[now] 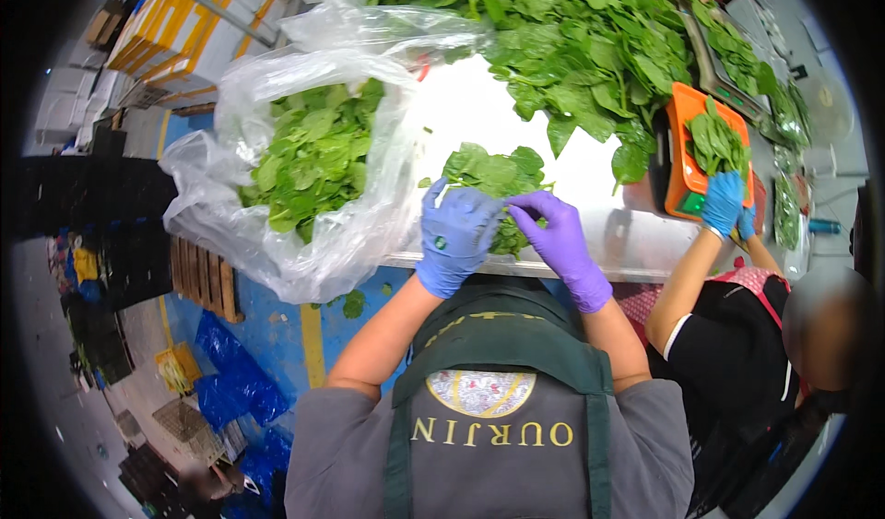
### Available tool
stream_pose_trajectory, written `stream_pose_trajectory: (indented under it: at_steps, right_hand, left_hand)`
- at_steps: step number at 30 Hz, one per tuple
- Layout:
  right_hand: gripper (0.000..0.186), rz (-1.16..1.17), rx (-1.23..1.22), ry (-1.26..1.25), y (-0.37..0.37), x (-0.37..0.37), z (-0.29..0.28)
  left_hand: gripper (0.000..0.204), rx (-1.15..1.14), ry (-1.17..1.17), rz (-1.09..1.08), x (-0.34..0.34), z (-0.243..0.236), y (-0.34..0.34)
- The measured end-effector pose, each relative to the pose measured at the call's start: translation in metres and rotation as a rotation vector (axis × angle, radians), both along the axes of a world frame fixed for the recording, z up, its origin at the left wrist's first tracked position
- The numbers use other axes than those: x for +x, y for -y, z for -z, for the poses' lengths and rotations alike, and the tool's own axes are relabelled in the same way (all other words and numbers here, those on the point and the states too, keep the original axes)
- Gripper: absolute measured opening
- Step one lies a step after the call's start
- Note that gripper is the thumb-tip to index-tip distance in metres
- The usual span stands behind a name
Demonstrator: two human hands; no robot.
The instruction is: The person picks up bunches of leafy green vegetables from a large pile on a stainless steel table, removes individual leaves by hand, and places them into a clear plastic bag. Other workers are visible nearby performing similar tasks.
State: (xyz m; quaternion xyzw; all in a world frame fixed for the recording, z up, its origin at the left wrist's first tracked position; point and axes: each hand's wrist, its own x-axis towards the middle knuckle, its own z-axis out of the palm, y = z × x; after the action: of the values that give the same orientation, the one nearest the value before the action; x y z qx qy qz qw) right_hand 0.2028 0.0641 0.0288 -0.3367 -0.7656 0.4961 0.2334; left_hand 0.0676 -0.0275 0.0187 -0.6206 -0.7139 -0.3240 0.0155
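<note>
My left hand, in a light blue glove, curls its fingers over a small bunch of green leaves at the table's front edge. My right hand, in a purple glove, pinches at the same bunch beside my left fingertips; the exact piece between finger and thumb is too small to make out. More leaves hang just under the hands. To the left sits an open clear plastic bag with loose leaves inside.
A large leaf pile covers the back of the metal table. At right, a co-worker's blue-gloved hands hold leaves at an orange tray on a scale. Stacked boxes, a pallet and blue sheeting lie left.
</note>
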Motion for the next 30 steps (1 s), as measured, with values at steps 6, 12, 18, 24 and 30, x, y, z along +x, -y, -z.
stream_pose_trajectory:
  at_steps: [6, 12, 18, 24, 30]
  right_hand:
    - [0.006, -0.021, 0.236, 0.089, 0.008, -0.008, 0.011]
    - [0.008, -0.136, 0.674, 0.159, 0.018, -0.037, 0.029]
    - [0.006, -0.177, 0.613, 0.078, -0.005, -0.074, 0.022]
    - [0.034, -0.191, 0.454, -0.202, -0.027, -0.154, -0.065]
    - [0.02, -0.168, 0.425, 0.292, -0.066, -0.079, -0.004]
  left_hand:
    - [0.014, -0.041, 0.009, 0.007, -0.005, 0.011, 0.01]
    - [0.01, -0.106, 0.045, -0.087, -0.019, 0.016, 0.024]
    - [0.026, -0.386, 0.448, -0.056, -0.031, -0.002, 0.044]
    - [0.021, -0.144, 1.444, -0.17, -0.039, 0.016, 0.059]
    - [0.02, -0.012, 1.575, -0.322, -0.059, 0.023, 0.088]
